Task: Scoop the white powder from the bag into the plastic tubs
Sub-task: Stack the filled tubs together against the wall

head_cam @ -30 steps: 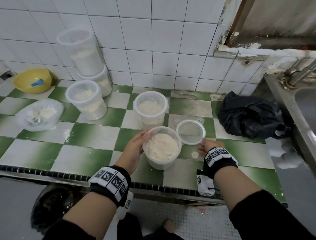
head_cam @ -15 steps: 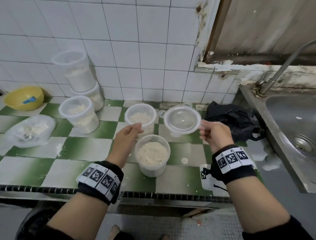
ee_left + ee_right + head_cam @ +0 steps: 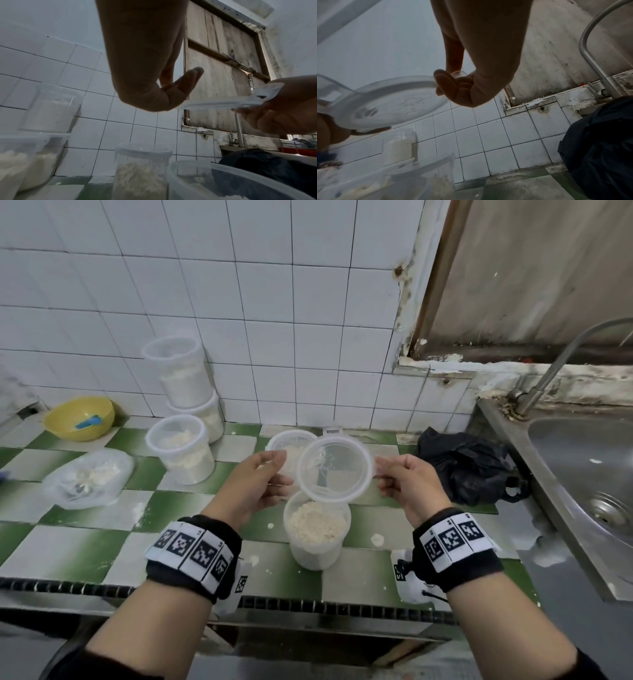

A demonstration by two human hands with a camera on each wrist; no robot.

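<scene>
At the far left of the tiled bench (image 3: 85, 546) a yellow bowl (image 3: 79, 418) is being left beside the clear powder bag (image 3: 89, 478), which is lying slumped with some white powder inside; next to it two lidded tubs are being kept stacked (image 3: 186, 385) against the wall, with another lidded tub (image 3: 181, 454) in front of them. Moving toward the middle, the left hand (image 3: 255, 486) is being held at the left rim of a clear round lid (image 3: 335, 468), its fingers relaxed and nearly straight, seemingly just touching the edge rather than gripping it. The lid is being held above the open tub (image 3: 317, 534), which is standing on the bench filled close to its brim with powder, while a further tub (image 3: 291, 445) is partly hidden behind the lid. On the right the lid's rim is being pinched between thumb and fingers of the right hand (image 3: 407, 486). For a clean closure, the lid should probably be levelled, centred over the tub's rim and lowered squarely, then pressed down around the edge with both hands; powder on the rim could be stopping a proper seal. Further right a black bag (image 3: 469, 467) and the steel sink (image 3: 582, 474) are being left untouched.
</scene>
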